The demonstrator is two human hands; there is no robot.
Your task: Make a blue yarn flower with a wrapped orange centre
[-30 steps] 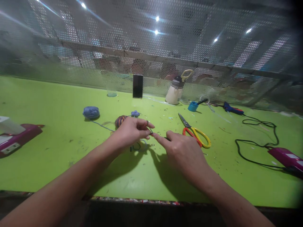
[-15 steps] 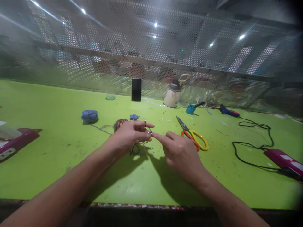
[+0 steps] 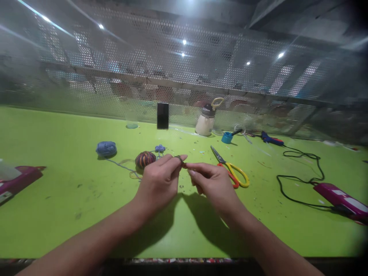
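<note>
My left hand (image 3: 161, 178) is closed, its fingers bent together, with dark yarn (image 3: 180, 159) around a finger near the tip. My right hand (image 3: 214, 182) is closed in a pinch, and its fingertips meet those of the left. What the right fingers hold is too small to make out. Just beyond the left hand lies a multicoloured yarn ball (image 3: 145, 159). Behind that sits a small blue crocheted piece (image 3: 160, 148) with a strand trailing from it. A blue-grey yarn ball (image 3: 106, 148) rests further left, its strand running toward the left hand.
Scissors (image 3: 230, 167) with red and yellow handles lie right of the hands. Behind stand a phone (image 3: 163, 116), a bottle (image 3: 205, 122) and a blue tape roll (image 3: 227, 137). A glue gun (image 3: 271, 138) and purple power strips (image 3: 342, 197) (image 3: 24, 177) lie on the green table (image 3: 86, 209).
My left hand has turned over and its fingers have closed in, the back of the hand now facing up. The right fingers have drawn into a pinch. The view has tilted slightly up.
</note>
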